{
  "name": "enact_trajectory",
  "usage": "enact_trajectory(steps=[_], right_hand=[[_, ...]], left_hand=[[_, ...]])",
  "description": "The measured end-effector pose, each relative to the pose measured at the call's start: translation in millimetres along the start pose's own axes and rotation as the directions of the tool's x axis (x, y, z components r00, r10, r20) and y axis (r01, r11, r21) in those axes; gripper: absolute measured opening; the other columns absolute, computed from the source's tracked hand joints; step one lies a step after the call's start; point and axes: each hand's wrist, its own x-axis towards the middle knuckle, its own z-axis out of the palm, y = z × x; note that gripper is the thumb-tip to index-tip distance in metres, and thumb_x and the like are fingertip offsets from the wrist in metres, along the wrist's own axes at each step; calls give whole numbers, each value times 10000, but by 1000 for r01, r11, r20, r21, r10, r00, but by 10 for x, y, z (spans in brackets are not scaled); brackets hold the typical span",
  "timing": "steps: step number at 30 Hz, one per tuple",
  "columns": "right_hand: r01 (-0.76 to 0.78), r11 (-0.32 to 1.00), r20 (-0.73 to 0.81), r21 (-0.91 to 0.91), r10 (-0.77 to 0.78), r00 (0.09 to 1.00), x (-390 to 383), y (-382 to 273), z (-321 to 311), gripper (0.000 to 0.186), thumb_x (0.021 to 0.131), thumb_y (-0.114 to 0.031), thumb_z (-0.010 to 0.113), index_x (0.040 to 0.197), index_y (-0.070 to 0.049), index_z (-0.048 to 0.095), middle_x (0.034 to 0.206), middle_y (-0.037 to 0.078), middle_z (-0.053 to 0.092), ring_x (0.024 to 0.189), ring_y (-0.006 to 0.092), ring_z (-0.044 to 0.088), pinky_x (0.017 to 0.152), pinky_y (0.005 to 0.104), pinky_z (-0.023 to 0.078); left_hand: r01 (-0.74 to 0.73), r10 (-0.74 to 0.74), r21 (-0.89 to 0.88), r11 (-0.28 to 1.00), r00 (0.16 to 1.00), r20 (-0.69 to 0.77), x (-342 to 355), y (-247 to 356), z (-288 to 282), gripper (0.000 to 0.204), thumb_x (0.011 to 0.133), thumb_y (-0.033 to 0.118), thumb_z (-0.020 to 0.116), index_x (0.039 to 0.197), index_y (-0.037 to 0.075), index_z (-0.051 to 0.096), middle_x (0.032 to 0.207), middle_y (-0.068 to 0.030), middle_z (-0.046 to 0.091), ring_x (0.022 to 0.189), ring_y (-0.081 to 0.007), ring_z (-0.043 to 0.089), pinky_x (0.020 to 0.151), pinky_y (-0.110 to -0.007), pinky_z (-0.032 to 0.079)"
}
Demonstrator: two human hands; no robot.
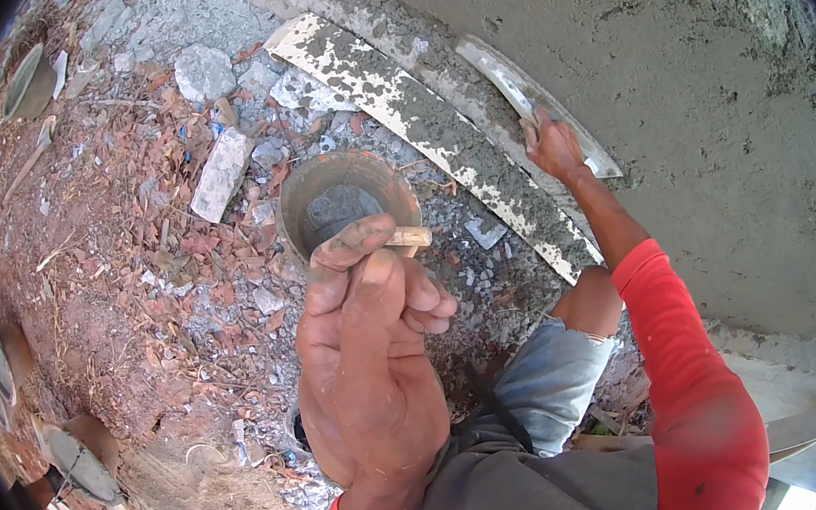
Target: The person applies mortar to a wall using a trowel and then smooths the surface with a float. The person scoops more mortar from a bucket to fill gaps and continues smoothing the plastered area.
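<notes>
While right hand [553, 146] presses trowel [537, 104] | left hand [369, 350] grips wooden handle [409, 238]

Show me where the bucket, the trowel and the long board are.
bucket [293, 200]: head view, left rim.
trowel [509, 82]: head view, blade above the right hand [552, 146].
long board [412, 113]: head view, middle of its face.

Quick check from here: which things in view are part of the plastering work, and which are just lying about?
In use:
left hand gripping wooden handle
mortar bucket
right hand holding float
fresh plaster wall
mortar-caked board

Lying about:
broken bricks
stone chunk
rubble
</notes>
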Motion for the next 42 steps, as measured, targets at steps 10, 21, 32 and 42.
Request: enact_trajectory(steps=[10, 21, 32, 42], right_hand=[[29, 995, -48, 95, -24, 999, -273, -39, -5, 389, 1004, -333, 606, 1294, -79, 554, 1032, 327, 674, 995, 522, 641, 888, 609, 484], [122, 981, -67, 149, -113, 991, -979, 503, 710, 397, 1031, -247, 582, 1345, -11, 531, 1003, 310, 685, 996, 510, 636, 891, 595, 475], [-49, 789, 134, 612, -42, 990, -2075, 22, 908, 314, 933, -213, 699, 1091, 51, 637, 949, 338, 688, 952, 505, 688, 818, 553, 525], [66, 939, 686, 338, -294, 666, -2359, -205, 1070, 371, 985, -349, 646, 955, 19, 685, 1006, 284, 708, 1002, 426, 703, 847, 526, 517]], left_hand=[[40, -44, 59, 997, 997, 68, -172, -48, 158, 257, 1030, 147, 622, 1256, 24, 628, 882, -29, 641, 780, -118, 633, 701, -256, 508], [41, -49, 173, 984, 998, 46, -177, -368, -52, 256, 1037, 304, 638, 1200, 109, 669, 864, 49, 635, 794, -70, 612, 708, -225, 450], [37, -64, 176, 984, 987, 148, -191, -593, 148, 248, 1054, 289, 602, 1142, 62, 647, 870, 9, 618, 793, -118, 610, 716, -279, 493], [-325, 322, -54, 944, 879, 352, -322, 133, -42, 310, 1106, 282, 499, 1036, 10, 629, 856, -64, 600, 790, -164, 557, 710, -301, 472]])
